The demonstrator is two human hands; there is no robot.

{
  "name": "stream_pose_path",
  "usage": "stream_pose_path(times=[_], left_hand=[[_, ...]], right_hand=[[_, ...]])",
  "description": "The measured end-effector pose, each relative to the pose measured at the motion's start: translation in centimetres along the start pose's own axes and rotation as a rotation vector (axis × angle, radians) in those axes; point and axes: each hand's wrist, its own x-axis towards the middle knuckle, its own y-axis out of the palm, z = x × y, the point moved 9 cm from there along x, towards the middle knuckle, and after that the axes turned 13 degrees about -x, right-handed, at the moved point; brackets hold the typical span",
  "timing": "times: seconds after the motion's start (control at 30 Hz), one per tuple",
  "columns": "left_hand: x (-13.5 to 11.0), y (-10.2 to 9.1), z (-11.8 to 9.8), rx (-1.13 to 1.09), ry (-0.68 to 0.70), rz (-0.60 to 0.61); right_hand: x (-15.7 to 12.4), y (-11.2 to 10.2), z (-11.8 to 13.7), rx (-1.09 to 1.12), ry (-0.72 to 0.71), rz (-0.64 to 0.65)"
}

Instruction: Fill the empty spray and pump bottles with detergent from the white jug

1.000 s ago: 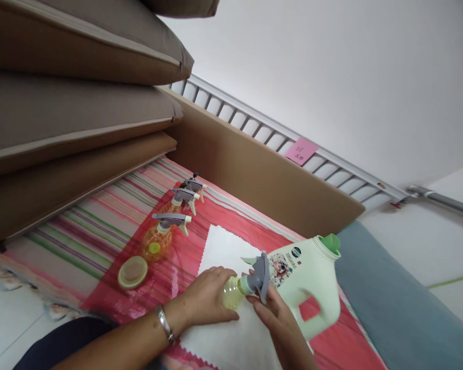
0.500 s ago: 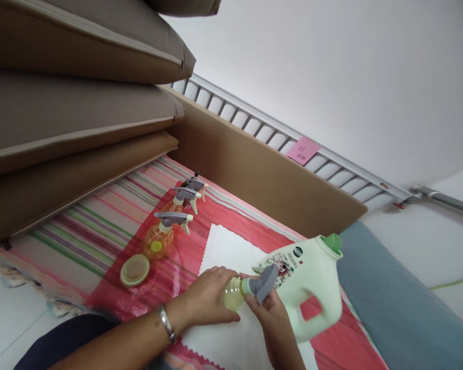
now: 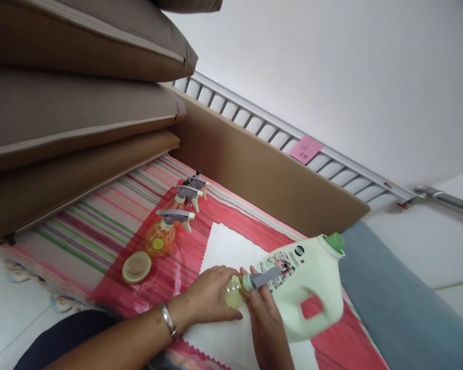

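My left hand is wrapped round the body of a small clear yellowish spray bottle that rests over a white cloth. My right hand pinches the bottle's grey trigger head at the neck, fingers closed on it. Just behind the trigger head stands a large pale green detergent jug with a green cap and a handle hole.
Three orange spray bottles with grey triggers stand in a row on the red striped cloth, with a round pale green lid in front of them. Brown cushions are stacked at left. A brown board and a white railing run behind. A blue mat lies at right.
The grey trigger head has turned in my right hand, from pointing up to lying nearly level. My left hand has kept its hold on the bottle body.
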Motion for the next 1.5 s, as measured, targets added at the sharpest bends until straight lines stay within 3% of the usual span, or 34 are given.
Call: stream_pose_path(times=[0.3, 0.47, 0.57, 0.63, 0.73, 0.83, 0.93, 1.17, 1.5], left_hand=[[0.0, 0.0, 0.4, -0.010, 0.001, -0.022], [0.0, -0.7, 0.7, -0.001, -0.023, -0.023], [0.0, -0.5, 0.4, 0.012, -0.004, 0.011], [0.1, -0.2, 0.3, 0.030, 0.001, 0.042], [0.1, 0.3, 0.2, 0.048, 0.000, 0.069], [0.1, 0.5, 0.1, 0.041, -0.002, 0.079], [0.0, 0.4, 0.0, 0.041, -0.005, 0.079], [0.0, 0.0, 0.4, 0.087, 0.007, 0.044], [0.0, -0.2, 0.7, 0.029, -0.002, 0.042]], right_hand=[[0.0, 0.4, -0.4, -0.041, -0.065, -0.071], [-1.6, -4.3, 0.6, -0.211, -0.132, -0.260], [-2.3, -6.4, 4.4, -0.471, -0.318, -0.324], [-2.7, -5.1, 7.8, -0.778, -0.550, -0.248], [-3.3, -1.1, 10.4, -1.186, -0.838, 0.029], [-3.3, 2.1, 10.8, -1.406, -0.913, 0.305], [-2.9, 3.9, 10.9, -1.527, -0.868, 0.458], [-2.0, 6.1, 11.4, -1.700, -0.860, 0.556], [-1.8, 6.6, 12.3, -1.762, -0.864, 0.568]])
